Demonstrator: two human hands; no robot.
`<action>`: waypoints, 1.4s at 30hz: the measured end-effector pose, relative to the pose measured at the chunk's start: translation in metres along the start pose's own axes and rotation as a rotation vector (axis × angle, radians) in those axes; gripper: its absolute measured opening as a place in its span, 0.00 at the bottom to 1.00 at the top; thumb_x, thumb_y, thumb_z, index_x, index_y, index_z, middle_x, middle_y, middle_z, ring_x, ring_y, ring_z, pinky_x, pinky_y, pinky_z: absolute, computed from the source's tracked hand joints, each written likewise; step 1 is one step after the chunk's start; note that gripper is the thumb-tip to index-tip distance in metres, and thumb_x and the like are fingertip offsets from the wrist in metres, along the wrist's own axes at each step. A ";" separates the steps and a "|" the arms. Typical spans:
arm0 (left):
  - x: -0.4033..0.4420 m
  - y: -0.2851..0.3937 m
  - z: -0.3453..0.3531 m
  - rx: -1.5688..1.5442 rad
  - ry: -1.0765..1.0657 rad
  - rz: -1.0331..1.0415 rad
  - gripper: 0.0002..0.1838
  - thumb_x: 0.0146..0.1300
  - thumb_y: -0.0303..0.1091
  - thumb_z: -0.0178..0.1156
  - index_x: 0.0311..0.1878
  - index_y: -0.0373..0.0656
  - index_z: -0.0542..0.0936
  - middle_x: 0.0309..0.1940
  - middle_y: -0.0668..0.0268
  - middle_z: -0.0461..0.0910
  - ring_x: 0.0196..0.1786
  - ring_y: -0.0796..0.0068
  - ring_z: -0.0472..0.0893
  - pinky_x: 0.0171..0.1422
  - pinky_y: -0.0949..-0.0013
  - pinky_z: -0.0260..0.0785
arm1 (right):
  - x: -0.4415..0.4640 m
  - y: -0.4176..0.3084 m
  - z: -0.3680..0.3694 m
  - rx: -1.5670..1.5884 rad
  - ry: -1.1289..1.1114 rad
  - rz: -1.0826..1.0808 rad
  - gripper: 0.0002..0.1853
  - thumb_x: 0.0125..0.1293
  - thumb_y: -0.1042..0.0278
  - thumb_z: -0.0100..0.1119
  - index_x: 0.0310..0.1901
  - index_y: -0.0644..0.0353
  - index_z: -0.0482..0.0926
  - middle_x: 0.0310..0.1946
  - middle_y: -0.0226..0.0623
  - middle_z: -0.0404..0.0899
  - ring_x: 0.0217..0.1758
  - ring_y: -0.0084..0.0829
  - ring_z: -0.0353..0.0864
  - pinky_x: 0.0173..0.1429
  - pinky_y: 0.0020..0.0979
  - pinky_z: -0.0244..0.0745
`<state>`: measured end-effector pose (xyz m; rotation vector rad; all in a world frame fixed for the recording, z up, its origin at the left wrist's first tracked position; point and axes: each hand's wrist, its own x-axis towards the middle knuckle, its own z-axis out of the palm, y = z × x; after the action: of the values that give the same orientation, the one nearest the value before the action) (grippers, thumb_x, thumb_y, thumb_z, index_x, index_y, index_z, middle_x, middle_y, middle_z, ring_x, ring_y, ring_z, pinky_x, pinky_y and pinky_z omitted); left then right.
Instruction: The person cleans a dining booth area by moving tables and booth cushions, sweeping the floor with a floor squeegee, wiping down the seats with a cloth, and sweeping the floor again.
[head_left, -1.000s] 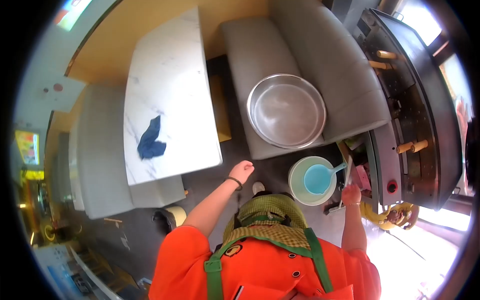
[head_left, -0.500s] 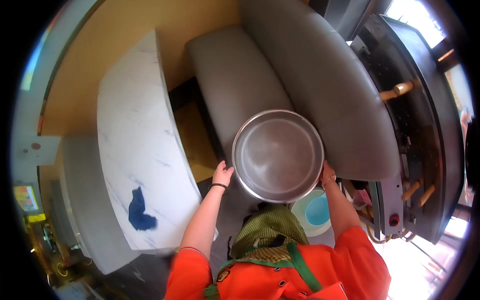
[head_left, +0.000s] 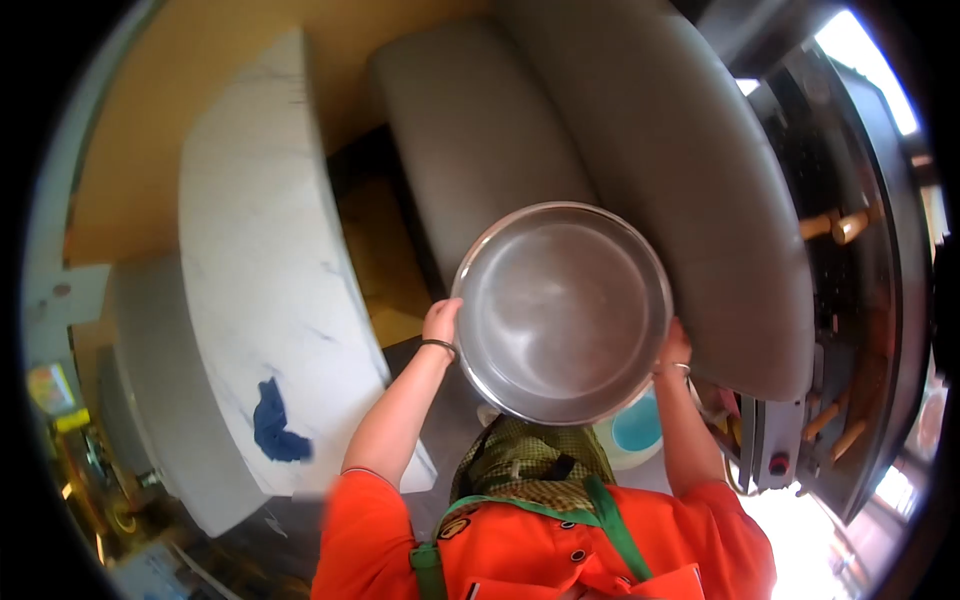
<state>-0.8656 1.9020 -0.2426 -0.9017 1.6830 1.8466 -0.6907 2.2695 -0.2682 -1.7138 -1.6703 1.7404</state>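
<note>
A wide, round metal basin (head_left: 562, 315) with a shiny rim is held up in front of me, its inside facing the camera. My left hand (head_left: 442, 322) grips the rim on the left, its fingers partly hidden by the metal. On the opposite side, my right hand (head_left: 676, 346) also holds the basin, with most of its fingers out of sight behind it. Below the basin, a light blue round container (head_left: 637, 424) within a pale tub is partly covered.
A white marbled table (head_left: 265, 210) stands at left with a dark blue cloth (head_left: 277, 428) on it. A grey padded bench (head_left: 490, 130) runs behind the basin. At right is a dark metal appliance (head_left: 850, 290) with wooden handles and a red knob (head_left: 779, 463).
The basin looks larger and nearer to the camera. My left hand, whose fingers were apart at the rim, is now closed on it. More of the blue container is covered.
</note>
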 end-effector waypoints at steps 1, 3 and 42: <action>-0.009 0.006 -0.005 -0.022 -0.032 0.002 0.11 0.50 0.35 0.54 0.31 0.37 0.73 0.25 0.65 0.73 0.28 0.76 0.72 0.31 0.74 0.64 | -0.005 -0.013 0.010 -0.137 -0.030 -0.048 0.21 0.56 0.55 0.45 0.40 0.67 0.72 0.34 0.38 0.75 0.35 0.34 0.73 0.40 0.33 0.67; -0.033 0.026 -0.022 -0.046 -0.054 0.030 0.08 0.51 0.35 0.53 0.27 0.40 0.74 0.20 0.68 0.72 0.22 0.79 0.71 0.25 0.75 0.63 | -0.069 -0.100 0.023 0.082 -0.145 0.062 0.20 0.58 0.56 0.39 0.36 0.67 0.74 0.31 0.37 0.76 0.35 0.31 0.73 0.40 0.30 0.67; -0.107 0.201 -0.478 -0.499 0.334 0.367 0.24 0.52 0.48 0.45 0.43 0.35 0.69 0.33 0.61 0.73 0.35 0.71 0.72 0.41 0.71 0.65 | -0.372 -0.199 0.521 -0.121 -1.053 -0.073 0.15 0.55 0.59 0.45 0.31 0.64 0.72 0.28 0.38 0.74 0.30 0.32 0.73 0.37 0.33 0.68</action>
<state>-0.8701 1.4127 -0.0407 -1.2159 1.6883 2.5558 -1.0852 1.7702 -0.0578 -0.6926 -2.1418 2.7821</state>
